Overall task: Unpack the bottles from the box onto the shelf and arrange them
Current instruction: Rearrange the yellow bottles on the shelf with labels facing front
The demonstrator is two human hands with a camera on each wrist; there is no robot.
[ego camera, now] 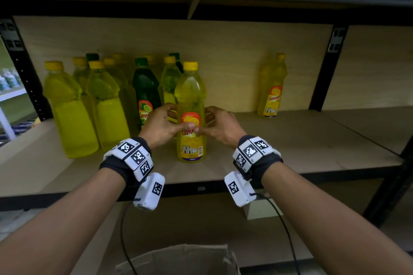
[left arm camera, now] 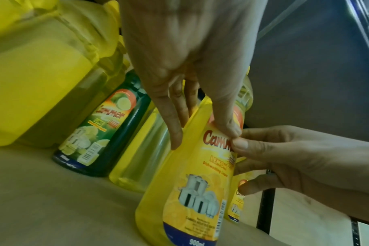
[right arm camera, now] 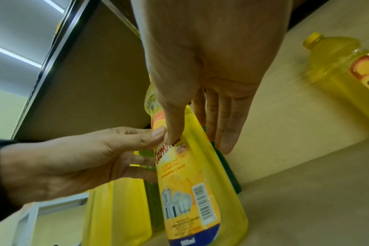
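Metal-framed shelving with a pale board shelf (ego camera: 290, 140) and matching back panel fills the head view; a cardboard box (ego camera: 178, 259), flaps open, sits at lower centre.

The lemon bottle (ego camera: 191, 109) stands upright on the shelf at centre frame, just in front of the bottle cluster (ego camera: 100, 100) at left. The left hand (ego camera: 159, 125) and right hand (ego camera: 220, 126) both curl round its waist, thumbs meeting over the front label. This two-sided hold appears intended to turn the label outward and square the bottle with its row.

Bottles are clear, smooth plastic, tapered at the shoulder, with ribbed yellow caps and glossy printed labels. One green bottle (ego camera: 146, 89) stands among the yellow.

A lone bottle (ego camera: 271, 87) stands well apart at right. Box contents cannot be seen.
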